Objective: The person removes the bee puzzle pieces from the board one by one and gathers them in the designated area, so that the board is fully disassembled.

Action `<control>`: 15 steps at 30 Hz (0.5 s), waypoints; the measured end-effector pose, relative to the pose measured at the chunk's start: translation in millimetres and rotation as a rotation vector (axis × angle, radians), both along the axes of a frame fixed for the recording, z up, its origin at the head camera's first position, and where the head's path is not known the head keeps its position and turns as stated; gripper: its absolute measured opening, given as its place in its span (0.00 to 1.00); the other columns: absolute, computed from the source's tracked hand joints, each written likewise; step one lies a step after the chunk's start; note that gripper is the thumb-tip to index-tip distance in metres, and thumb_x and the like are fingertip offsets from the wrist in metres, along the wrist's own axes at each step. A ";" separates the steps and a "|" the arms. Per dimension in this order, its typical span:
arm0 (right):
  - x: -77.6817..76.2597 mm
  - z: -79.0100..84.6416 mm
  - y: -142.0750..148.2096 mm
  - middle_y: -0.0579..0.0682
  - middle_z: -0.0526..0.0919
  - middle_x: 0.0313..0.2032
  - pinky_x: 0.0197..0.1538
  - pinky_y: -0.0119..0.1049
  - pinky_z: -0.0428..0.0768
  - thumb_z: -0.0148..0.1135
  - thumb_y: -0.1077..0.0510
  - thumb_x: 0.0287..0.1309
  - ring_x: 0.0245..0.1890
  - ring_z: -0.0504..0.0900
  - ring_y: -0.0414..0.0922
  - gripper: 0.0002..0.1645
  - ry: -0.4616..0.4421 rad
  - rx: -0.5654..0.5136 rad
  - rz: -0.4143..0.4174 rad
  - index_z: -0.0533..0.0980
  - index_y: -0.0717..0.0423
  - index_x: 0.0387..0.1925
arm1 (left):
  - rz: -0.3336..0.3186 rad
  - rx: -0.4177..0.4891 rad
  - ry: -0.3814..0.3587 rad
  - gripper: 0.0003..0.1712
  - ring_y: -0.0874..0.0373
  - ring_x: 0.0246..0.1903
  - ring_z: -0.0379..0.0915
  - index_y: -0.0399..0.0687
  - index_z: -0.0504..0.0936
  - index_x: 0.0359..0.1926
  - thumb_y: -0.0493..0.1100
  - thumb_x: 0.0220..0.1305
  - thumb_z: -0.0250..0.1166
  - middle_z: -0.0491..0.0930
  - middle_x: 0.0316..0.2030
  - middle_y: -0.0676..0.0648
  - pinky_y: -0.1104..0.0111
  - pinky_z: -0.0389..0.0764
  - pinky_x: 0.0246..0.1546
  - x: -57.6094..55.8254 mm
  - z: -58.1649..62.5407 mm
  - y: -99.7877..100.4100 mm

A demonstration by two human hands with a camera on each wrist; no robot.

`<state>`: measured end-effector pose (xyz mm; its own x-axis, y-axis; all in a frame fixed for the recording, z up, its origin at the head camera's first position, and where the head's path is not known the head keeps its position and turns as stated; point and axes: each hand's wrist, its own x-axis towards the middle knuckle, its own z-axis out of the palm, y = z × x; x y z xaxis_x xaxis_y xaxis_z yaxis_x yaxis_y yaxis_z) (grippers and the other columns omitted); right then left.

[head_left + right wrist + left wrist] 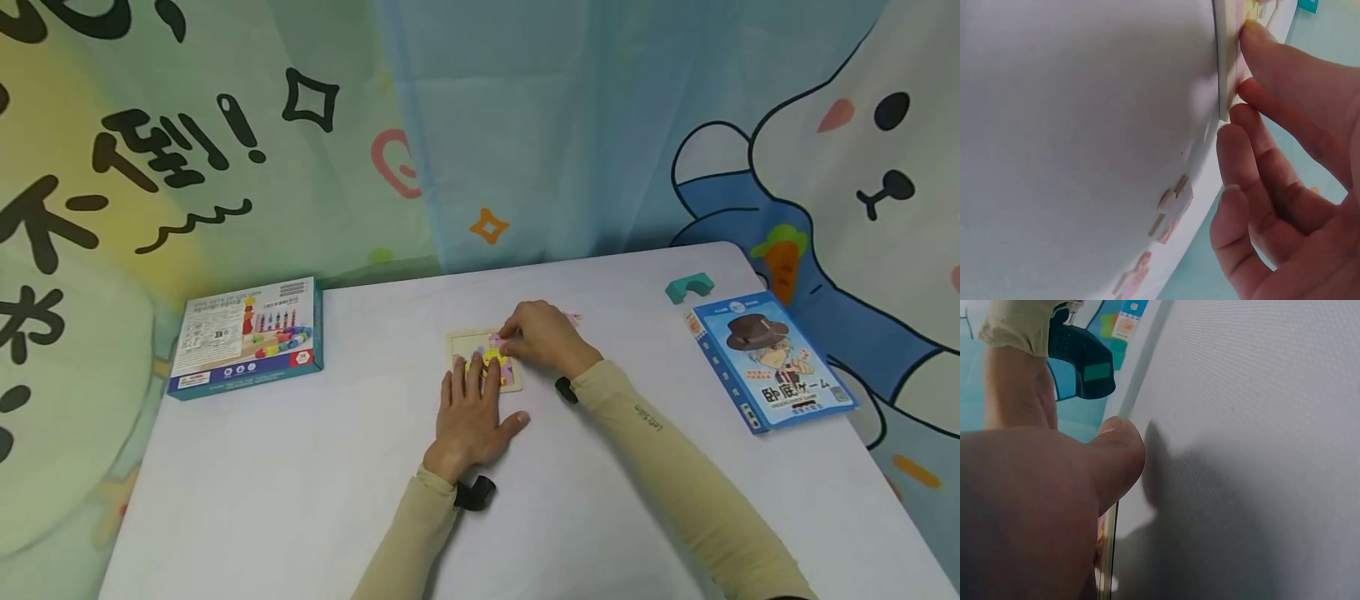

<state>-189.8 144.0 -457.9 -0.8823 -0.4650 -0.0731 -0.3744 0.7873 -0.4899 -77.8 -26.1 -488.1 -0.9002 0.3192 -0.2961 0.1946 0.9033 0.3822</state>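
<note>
A small wooden jigsaw board (452, 348) with a pale frame lies mid-table, with pink and yellow pieces inside. Across its lower part rest the straight fingers of my left hand (471, 421), thumb spread aside on the right. My right hand (549, 337) pinches a pink jigsaw piece at the board's upper right corner, thumb and index finger together; the fingers hide most of it. In the right wrist view the thumb touches the coloured surface beside the board's edge (1227, 69). Two loose jigsaw pieces (1174, 212) lie on the table near that hand, mostly hidden in the head view.
A game box with pictures of coloured blocks (247, 337) lies at the left back. At the right edge is a blue game box (776, 358), with a teal arch-shaped block (689, 287) behind it. A printed curtain (525, 125) hangs behind the white table (300, 500).
</note>
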 end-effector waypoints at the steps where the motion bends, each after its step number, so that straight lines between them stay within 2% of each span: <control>1: 0.2 -0.9 -0.7 0.52 0.92 0.46 0.58 0.50 0.83 0.79 0.55 0.60 0.51 0.88 0.53 0.14 0.004 0.001 -0.005 0.91 0.57 0.45 | 0.002 0.008 0.003 0.55 0.37 0.85 0.25 0.47 0.45 0.87 0.72 0.75 0.54 0.37 0.86 0.38 0.42 0.37 0.83 0.4 -0.3 -0.6; 9: 1.8 -3.3 -3.6 0.52 0.93 0.42 0.54 0.48 0.84 0.79 0.54 0.60 0.47 0.89 0.51 0.14 -0.001 -0.048 -0.050 0.91 0.58 0.45 | 0.011 0.004 0.026 0.55 0.38 0.85 0.26 0.48 0.44 0.87 0.72 0.76 0.54 0.37 0.86 0.39 0.43 0.38 0.84 1.4 -7.3 -3.9; 15: 5.3 -7.2 -2.5 0.51 0.93 0.39 0.49 0.46 0.84 0.79 0.54 0.60 0.40 0.89 0.48 0.14 0.004 -0.082 -0.121 0.91 0.58 0.44 | -0.004 0.009 0.033 0.55 0.38 0.85 0.25 0.47 0.43 0.87 0.72 0.76 0.53 0.36 0.86 0.39 0.43 0.38 0.84 0.6 -8.3 -3.1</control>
